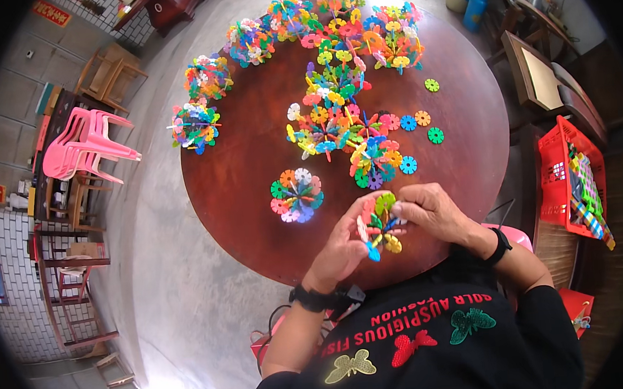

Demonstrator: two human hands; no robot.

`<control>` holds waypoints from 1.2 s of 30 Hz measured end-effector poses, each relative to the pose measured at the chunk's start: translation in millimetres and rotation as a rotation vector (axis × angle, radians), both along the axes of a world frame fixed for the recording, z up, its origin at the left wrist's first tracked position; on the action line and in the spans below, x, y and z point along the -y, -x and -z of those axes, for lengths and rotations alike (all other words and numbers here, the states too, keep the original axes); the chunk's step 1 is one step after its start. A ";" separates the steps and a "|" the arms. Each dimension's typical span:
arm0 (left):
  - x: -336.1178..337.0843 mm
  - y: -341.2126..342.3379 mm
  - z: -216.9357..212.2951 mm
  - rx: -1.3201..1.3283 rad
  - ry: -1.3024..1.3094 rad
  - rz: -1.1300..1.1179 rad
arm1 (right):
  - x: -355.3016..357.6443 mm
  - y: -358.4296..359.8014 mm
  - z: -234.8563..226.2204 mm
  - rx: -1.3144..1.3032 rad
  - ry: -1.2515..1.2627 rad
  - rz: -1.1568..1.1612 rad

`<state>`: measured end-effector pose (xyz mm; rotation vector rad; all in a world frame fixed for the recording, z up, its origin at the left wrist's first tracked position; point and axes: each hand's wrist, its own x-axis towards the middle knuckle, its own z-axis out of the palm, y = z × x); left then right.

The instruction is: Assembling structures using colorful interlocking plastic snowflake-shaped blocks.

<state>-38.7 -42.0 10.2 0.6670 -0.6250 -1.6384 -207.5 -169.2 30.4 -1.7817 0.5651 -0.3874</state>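
Both of my hands hold one small cluster of colourful snowflake-shaped plastic discs above the near edge of the round brown table. My left hand grips it from the left, fingers curled around it. From the right, my right hand pinches its top. A finished round ball of discs lies just beyond my left hand. Further out sit a larger joined pile of discs and several loose single discs.
Several more disc balls line the table's far and left rim. A red basket with colourful pieces stands at the right. Stacked pink plastic chairs and wooden chairs stand at the left on the concrete floor.
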 end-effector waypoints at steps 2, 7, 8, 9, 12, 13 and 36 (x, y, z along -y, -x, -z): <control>-4.1 0.2 -4.1 0.068 0.019 -0.015 | -0.4 2.5 2.7 0.006 -0.300 -0.134; -12.3 2.3 -15.4 0.079 -0.007 -0.032 | -5.0 -1.1 0.8 -0.054 0.003 -0.150; -12.8 2.8 -16.2 0.082 0.000 -0.037 | -5.5 -1.6 1.7 -0.069 0.134 -0.114; -13.4 3.2 -18.4 -0.020 -0.065 -0.021 | -6.5 -2.0 2.7 -0.083 0.265 -0.077; -13.1 3.5 -16.4 -0.128 -0.152 -0.020 | -11.2 -0.9 3.1 -0.086 0.295 -0.074; -13.8 1.5 -15.5 -0.153 -0.162 -0.002 | -13.6 -2.2 -0.5 -0.054 0.232 -0.073; -24.3 -35.1 -9.1 -0.132 0.011 -0.290 | 42.0 20.1 7.9 -0.137 0.671 -0.033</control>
